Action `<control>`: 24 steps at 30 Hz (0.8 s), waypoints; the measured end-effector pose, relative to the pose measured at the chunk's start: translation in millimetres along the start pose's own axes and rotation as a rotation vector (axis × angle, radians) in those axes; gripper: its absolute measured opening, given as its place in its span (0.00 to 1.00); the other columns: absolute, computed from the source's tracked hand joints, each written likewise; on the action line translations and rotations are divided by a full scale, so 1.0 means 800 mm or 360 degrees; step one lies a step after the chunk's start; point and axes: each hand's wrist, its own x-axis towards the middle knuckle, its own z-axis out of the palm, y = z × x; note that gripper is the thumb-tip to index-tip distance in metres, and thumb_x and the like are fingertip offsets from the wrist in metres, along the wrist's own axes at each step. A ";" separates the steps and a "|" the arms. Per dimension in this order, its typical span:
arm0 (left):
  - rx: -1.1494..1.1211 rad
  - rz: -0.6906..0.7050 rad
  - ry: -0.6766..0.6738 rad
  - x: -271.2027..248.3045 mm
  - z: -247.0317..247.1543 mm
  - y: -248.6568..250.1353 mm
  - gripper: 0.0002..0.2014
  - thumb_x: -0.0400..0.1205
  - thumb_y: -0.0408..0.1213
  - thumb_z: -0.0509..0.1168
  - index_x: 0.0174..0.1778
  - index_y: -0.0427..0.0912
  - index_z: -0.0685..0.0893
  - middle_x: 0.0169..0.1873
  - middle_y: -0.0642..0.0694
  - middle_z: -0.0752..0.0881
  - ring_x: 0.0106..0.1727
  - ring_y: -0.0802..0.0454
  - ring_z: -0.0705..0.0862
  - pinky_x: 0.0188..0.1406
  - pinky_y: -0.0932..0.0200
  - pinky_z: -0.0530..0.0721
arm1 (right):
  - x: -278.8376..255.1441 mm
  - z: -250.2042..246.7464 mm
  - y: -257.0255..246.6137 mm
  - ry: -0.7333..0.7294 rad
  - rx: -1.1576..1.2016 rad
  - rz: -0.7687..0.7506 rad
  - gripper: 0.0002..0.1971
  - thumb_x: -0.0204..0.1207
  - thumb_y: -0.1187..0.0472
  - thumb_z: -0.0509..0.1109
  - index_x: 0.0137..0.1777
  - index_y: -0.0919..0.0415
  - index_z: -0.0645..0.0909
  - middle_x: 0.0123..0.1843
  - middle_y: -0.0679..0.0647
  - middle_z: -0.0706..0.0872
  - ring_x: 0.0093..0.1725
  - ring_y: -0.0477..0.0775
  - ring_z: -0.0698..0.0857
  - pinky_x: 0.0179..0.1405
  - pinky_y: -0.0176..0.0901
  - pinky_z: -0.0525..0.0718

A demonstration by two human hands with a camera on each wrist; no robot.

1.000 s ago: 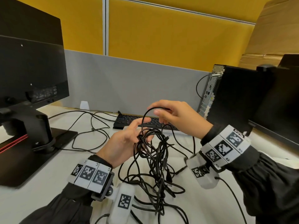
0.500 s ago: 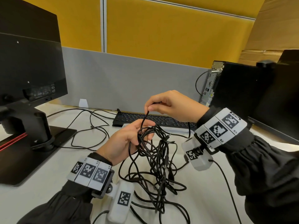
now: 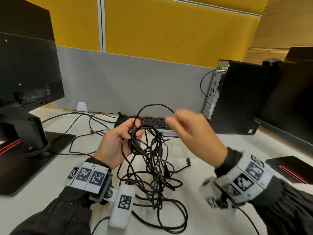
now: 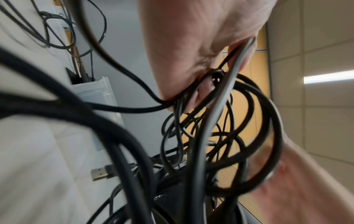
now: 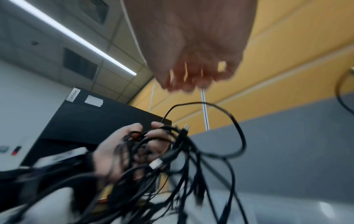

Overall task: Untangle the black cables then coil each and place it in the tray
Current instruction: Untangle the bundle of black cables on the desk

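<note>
1. Both hands work above the table (image 3: 42, 168): the left hand (image 3: 115, 143) keeps clutching the cables (image 3: 152, 160).
2. Half a second ago the right hand (image 3: 189, 133) pinched a strand; now its grip looks loose, the loop (image 3: 152, 106) seemingly free.
3. Untangling has barely begun; no tray shows.
</note>
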 end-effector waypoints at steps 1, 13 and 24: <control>-0.0036 0.0014 0.0026 0.000 -0.001 -0.001 0.22 0.45 0.33 0.72 0.36 0.43 0.79 0.30 0.45 0.74 0.29 0.54 0.72 0.25 0.65 0.73 | -0.012 0.001 0.001 -0.0209 0.0102 0.0138 0.22 0.83 0.45 0.54 0.30 0.53 0.75 0.26 0.44 0.73 0.29 0.43 0.73 0.35 0.36 0.69; -0.0223 0.0140 0.0116 0.001 -0.004 -0.003 0.21 0.45 0.32 0.69 0.35 0.44 0.76 0.29 0.47 0.73 0.28 0.54 0.68 0.27 0.63 0.67 | -0.042 0.040 0.001 -0.0903 0.0760 0.0690 0.06 0.81 0.56 0.65 0.43 0.52 0.82 0.35 0.43 0.83 0.28 0.36 0.76 0.36 0.28 0.77; -0.0261 0.0308 0.0186 0.001 -0.012 0.006 0.16 0.47 0.31 0.66 0.30 0.44 0.78 0.28 0.48 0.74 0.27 0.54 0.69 0.27 0.64 0.72 | -0.046 0.041 0.006 -0.0579 0.1405 0.0804 0.05 0.80 0.64 0.65 0.43 0.56 0.76 0.34 0.42 0.84 0.32 0.40 0.75 0.34 0.27 0.73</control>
